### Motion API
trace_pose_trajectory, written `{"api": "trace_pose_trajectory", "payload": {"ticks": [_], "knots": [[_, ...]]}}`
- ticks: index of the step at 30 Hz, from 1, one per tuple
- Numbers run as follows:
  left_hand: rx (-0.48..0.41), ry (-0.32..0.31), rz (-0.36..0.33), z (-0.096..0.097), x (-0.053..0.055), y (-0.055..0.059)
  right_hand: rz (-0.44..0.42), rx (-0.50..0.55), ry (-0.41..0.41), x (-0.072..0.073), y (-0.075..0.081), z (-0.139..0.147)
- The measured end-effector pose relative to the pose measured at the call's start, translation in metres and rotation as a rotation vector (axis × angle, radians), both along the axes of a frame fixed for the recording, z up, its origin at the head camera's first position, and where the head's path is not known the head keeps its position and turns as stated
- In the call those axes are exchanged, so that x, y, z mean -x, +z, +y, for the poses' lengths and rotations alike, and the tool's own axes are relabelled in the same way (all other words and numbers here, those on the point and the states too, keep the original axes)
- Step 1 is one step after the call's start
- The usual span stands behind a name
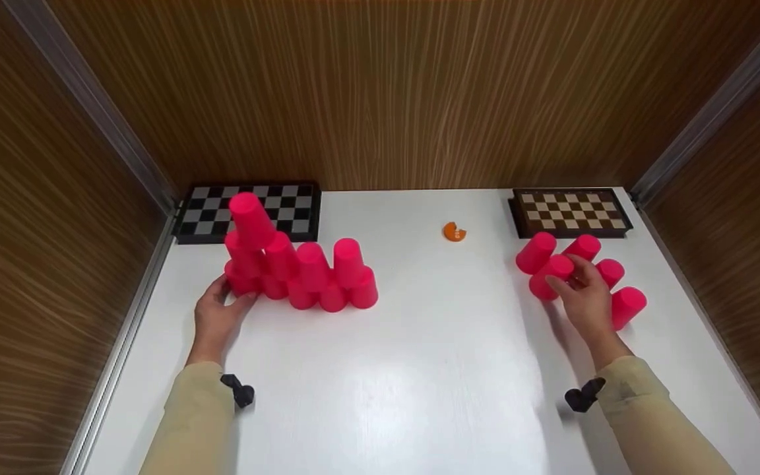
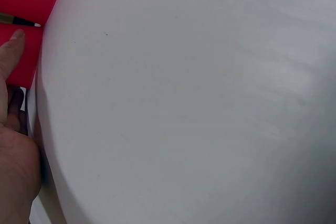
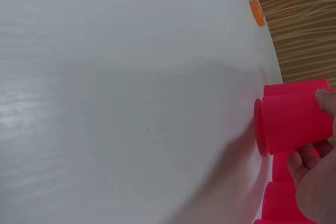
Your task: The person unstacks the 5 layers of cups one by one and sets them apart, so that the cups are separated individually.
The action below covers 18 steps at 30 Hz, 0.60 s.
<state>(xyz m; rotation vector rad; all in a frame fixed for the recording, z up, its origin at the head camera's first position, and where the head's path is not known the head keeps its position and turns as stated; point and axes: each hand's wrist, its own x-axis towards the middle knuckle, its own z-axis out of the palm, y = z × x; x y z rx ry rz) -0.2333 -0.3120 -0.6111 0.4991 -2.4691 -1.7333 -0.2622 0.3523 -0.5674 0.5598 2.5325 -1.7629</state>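
Note:
On the left of the table, upside-down pink cups are stacked: a bottom row [image 1: 334, 298], a second row [image 1: 314, 267] and one top cup [image 1: 252, 221] at the left end. The left hand [image 1: 217, 320] holds the leftmost bottom cup [image 2: 23, 59] between thumb and fingers; part of its fingers is hidden behind the cup. At the right, the right hand [image 1: 586, 297] pinches a pink cup [image 1: 549, 277], thumb on the near side. Around that hand stand other upside-down cups, among them a back-left one [image 1: 536, 252] and a near-right one [image 1: 629, 305].
A black-and-grey checkered board [image 1: 205, 214] lies behind the stack. Another brown-and-cream checkered board [image 1: 571, 211] lies at the back right. Between them sits a small orange object [image 1: 452, 232]. Wood-grain walls [image 1: 380, 99] enclose the white table [image 1: 446, 343] at the back and sides.

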Motion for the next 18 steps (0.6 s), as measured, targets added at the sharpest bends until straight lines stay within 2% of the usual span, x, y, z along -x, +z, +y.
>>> {"api": "trace_pose_trajectory", "payload": {"ticks": [10, 14, 18], "knots": [[0.004, 0.001, -0.013, 0.0013, 0.0016, 0.0013, 0.016, 0.001, 0.010, -0.0036, -0.0073, 0.0021], [0.002, -0.002, -0.003, 0.0015, 0.0014, 0.0017, 0.041, -0.029, 0.025, -0.0042, -0.0099, 0.0018], [0.000, -0.010, 0.013, 0.0017, -0.0001, 0.0018, 0.027, -0.042, 0.029, -0.0030, -0.0097, 0.0014]]}}
